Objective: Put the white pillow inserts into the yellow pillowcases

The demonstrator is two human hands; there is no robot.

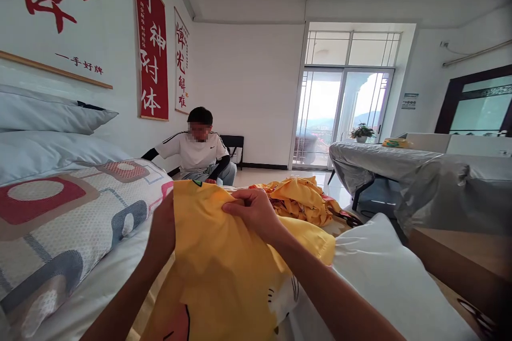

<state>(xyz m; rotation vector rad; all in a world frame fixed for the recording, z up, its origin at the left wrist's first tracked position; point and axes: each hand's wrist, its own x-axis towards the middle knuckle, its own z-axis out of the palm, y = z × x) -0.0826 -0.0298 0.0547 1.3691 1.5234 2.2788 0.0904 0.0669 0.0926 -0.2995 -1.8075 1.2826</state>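
Observation:
A yellow printed garment (218, 272) is held up in front of me over the bed. My left hand (164, 226) grips its left edge, with the fingers hidden behind the cloth. My right hand (252, 212) pinches a fold near the top middle of the garment. Farther along the bed lies a second heap of yellow and orange clothing (298, 198).
A patterned pillow (68, 224) lies to my left, a white pillow (384, 277) to my right. A person in a white shirt (198, 152) sits by the wall beyond the bed. A table under a grey cover (408, 176) stands at right, with a glass balcony door (340, 112) behind.

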